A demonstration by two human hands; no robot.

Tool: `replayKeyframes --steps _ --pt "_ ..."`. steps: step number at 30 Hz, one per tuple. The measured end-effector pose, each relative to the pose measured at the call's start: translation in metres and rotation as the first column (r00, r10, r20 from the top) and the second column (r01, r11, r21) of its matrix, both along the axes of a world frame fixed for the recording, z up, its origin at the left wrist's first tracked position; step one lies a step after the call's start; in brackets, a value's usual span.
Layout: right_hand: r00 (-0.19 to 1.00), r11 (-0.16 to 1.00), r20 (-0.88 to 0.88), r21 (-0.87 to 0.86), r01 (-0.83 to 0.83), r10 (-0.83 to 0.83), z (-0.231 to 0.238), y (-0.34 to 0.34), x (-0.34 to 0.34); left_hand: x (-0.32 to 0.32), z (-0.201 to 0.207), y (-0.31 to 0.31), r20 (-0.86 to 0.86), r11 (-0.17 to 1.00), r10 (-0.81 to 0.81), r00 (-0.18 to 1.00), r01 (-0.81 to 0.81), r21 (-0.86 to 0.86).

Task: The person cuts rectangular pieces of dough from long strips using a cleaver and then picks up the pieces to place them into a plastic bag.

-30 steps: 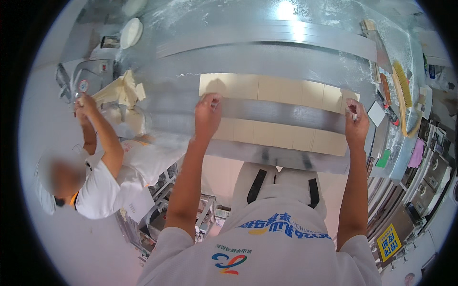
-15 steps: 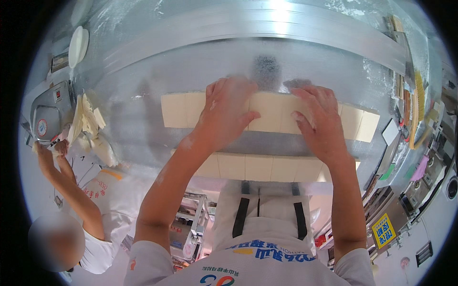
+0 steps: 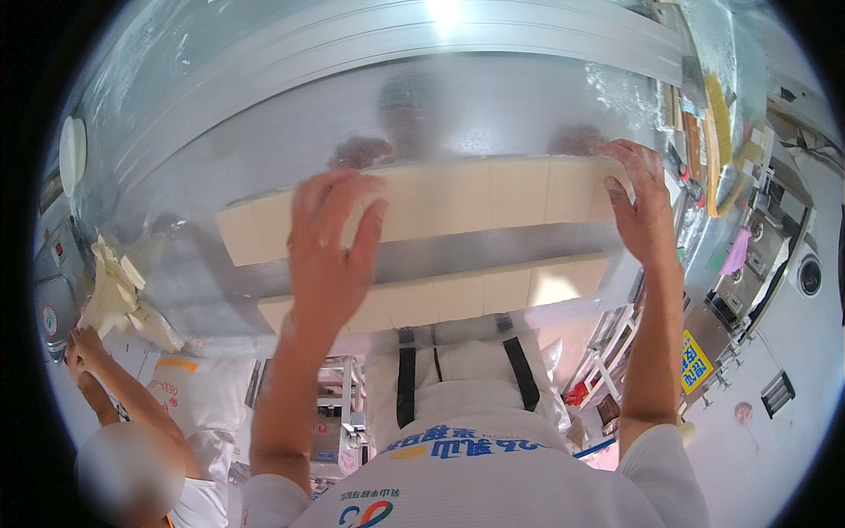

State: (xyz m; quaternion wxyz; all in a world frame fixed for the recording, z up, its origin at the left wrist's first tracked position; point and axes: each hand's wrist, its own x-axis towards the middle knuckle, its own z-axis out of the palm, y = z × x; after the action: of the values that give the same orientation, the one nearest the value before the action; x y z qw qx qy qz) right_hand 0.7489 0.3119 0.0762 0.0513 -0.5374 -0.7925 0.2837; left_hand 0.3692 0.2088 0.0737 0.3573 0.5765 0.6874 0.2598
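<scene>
A long row of cream-coloured dough squares [image 3: 493,195], set edge to edge, lies across the metal table [image 3: 546,231]. My left hand [image 3: 333,242] is over the left part of that row, fingers bent and spread, thumb apart. At the row's right end is my right hand [image 3: 641,198], its fingers curved around the end and its thumb apart from them. Whether the fingertips press on the dough is hard to tell. A second, similar row of dough squares [image 3: 422,299] runs along the table's near edge; my left wrist passes over its left part.
At the left, a co-worker's hands [image 3: 81,352] are beside a pile of dough scraps [image 3: 114,282] and a metal machine [image 3: 55,295]. A white dish [image 3: 73,157] stands at the far left. Brushes [image 3: 717,119] and wooden tools lie along the right side. A metal strip [image 3: 370,40] spans the back.
My hands have spread farther apart; the right one has moved along the far row to its right end. The view has shifted, so both rows appear farther left.
</scene>
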Motion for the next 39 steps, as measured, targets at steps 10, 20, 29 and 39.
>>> replayKeyframes --steps 10,20,29,39 --pt "0.975 0.967 0.018 -0.133 -0.216 0.220 -0.008 0.028 0.056 0.244 0.017 -0.025 0.677 0.647 0.719 0.155 0.206 -0.734" --pt "0.962 0.957 0.043 -0.123 -0.263 0.270 -0.029 0.021 0.091 0.344 -0.028 -0.014 0.474 0.465 0.877 -0.075 -0.109 -0.878" --pt "0.995 0.967 0.004 -0.235 -0.094 0.097 -0.040 0.002 0.091 0.344 -0.057 -0.015 0.530 0.534 0.845 0.065 -0.120 -0.837" --pt "0.994 0.987 0.006 -0.118 -0.109 0.111 -0.039 -0.003 0.092 0.343 -0.064 -0.016 0.531 0.541 0.840 0.108 -0.104 -0.835"
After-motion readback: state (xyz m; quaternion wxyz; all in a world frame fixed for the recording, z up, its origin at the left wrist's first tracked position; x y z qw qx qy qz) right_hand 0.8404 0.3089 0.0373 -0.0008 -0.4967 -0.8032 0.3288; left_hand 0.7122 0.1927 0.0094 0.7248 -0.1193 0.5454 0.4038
